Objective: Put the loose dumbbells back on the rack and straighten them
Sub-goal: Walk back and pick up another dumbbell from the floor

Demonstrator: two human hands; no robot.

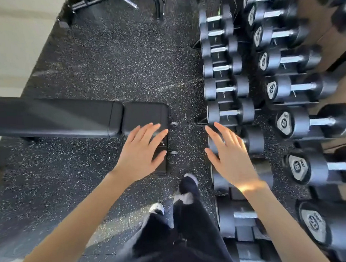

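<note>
Both hands are empty, fingers spread — the left hand (pixel 142 149) hovers over the end of a padded black bench (pixel 68 117), the right hand (pixel 230 154) over the rack's (pixel 200 121) near edge. Round black rubber-headed dumbbells (pixel 229 111) with bright metal handles lie in two tiers from 12 to 4 o'clock of the right hand. The floor (pixel 111 63) is speckled black rubber.

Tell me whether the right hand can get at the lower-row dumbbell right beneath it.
Probably yes. The right hand is open, empty, and hovers directly above that dumbbell, with nothing between them; its handle is hidden behind the hand.
</note>
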